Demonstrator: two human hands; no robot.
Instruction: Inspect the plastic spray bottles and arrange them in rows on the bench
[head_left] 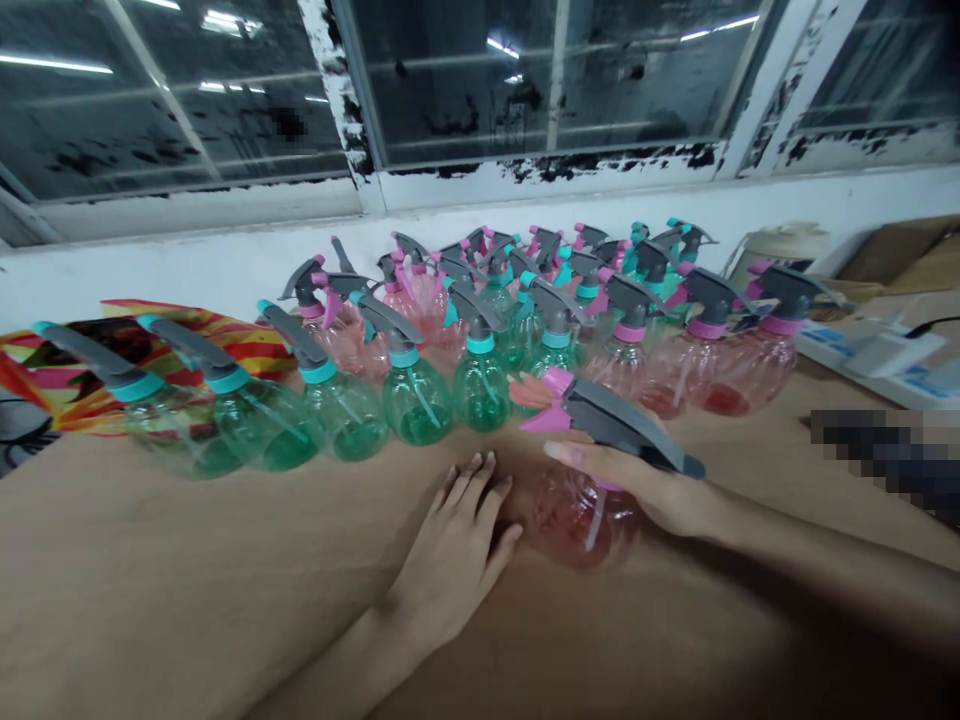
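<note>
Nearest to us is the wooden tabletop (225, 600), with our left hand (454, 550) palm down on it, empty, its fingers slightly spread and pointing away from us. Just to its right, our right hand (649, 480) holds a pink spray bottle (574, 530), curled around the neck below the gray trigger head, with some fingertips showing beyond the pink nozzle. The head points away and to the left, and a pale dip tube slants inside the clear pink body; whether its base touches the wood we cannot tell.

Beyond both hands runs a row of similar bottles. Six green spray bottles (420, 405) with teal collars stretch from far left of our left hand to just beyond the held bottle's nozzle — each a deeper green near the base. Three pink-collared bottles (742, 380) carry the row on beyond our right hand. Behind this row stand many more bottles (499, 270), pink and teal mixed, too crowded for us to count.

Beyond our left hand, off to the left, a striped, colorful plastic bag (232, 330) lies behind the green bottles. Past our right hand, to the right, are a white power strip (862, 365) and a cardboard box (911, 255). Farthest off — the white wall (112, 275) and dark windows (465, 90) with peeling frames.
</note>
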